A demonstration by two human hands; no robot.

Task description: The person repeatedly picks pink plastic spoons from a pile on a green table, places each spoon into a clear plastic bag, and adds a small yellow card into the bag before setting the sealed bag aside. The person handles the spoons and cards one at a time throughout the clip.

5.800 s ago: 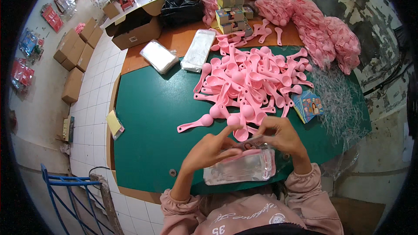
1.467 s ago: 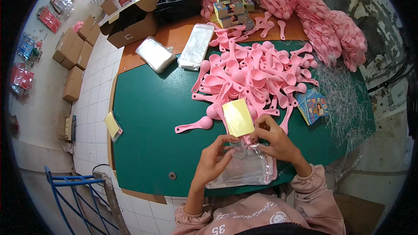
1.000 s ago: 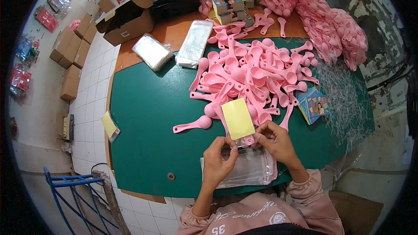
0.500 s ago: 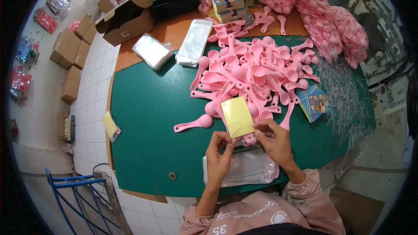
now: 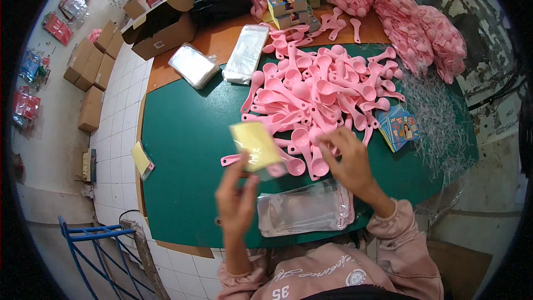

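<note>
The packed clear bag with its yellow card [image 5: 256, 145] is held above the green table [image 5: 183, 133], pinched at its lower edge between thumb and fingers of the left hand [image 5: 236, 203]. The right hand [image 5: 347, 162] rests on the near edge of the pink spoon pile [image 5: 316, 97], fingers curled loosely over the spoons; whether one is gripped cannot be told. A stack of empty clear bags [image 5: 305, 210] lies just below both hands. For clean handling, the bag is best gripped by its sealed edge, and one spoon drawn free by its handle.
</note>
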